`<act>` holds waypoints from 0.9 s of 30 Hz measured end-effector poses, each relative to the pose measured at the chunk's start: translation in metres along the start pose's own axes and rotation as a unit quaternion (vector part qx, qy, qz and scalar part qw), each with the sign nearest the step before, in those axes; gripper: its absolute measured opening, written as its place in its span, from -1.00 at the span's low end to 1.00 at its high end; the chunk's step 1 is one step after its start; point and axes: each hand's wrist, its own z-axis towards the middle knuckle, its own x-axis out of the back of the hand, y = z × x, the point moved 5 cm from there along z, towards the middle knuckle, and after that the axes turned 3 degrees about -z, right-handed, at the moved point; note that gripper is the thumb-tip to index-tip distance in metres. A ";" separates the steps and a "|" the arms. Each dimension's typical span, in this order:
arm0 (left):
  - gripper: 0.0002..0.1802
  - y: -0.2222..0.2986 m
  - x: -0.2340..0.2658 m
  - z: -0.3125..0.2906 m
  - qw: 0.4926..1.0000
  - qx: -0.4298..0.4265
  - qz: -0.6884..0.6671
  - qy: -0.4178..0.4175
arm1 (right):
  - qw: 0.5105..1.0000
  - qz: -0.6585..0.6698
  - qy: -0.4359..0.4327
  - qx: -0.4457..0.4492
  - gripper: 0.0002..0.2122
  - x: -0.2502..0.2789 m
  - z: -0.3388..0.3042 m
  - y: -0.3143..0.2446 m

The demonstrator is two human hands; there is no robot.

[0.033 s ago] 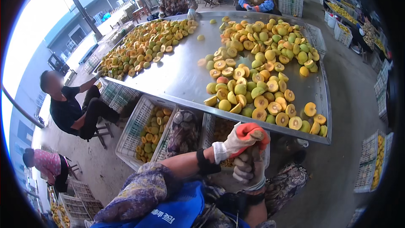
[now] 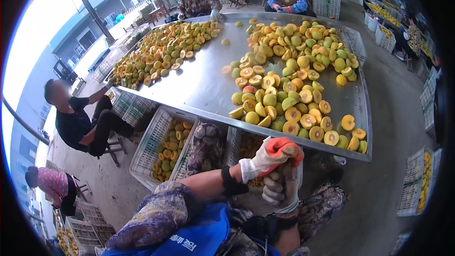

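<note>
My left hand (image 2: pixel 270 157), in a white glove with an orange coating, is closed at the near edge of the metal table. Just below and against it, my right hand (image 2: pixel 279 188) wears a greyish glove, its fingers curled in. The two hands meet at the fingertips; whatever they hold, if anything, is hidden. Past them on the table (image 2: pixel 199 83) lie many halved yellow-green fruits that look like peaches (image 2: pixel 303 106), cut faces showing on some. Beneath my hands, partly covered by my left arm, a white crate (image 2: pixel 232 149) contains more orange-yellow fruit pieces.
Another fruit pile (image 2: pixel 161 57) covers the table's far left. A white crate of fruit (image 2: pixel 142 161) stands left of my knee. One person (image 2: pixel 76 118) sits at the left; two more sit across the table. Stacked crates (image 2: pixel 411 185) holding fruit stand at the right.
</note>
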 end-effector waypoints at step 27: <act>-0.68 0.002 -0.010 0.025 0.988 0.021 0.140 -0.056 | 0.992 -0.020 0.074 0.096 -0.48 0.008 -0.006 -0.012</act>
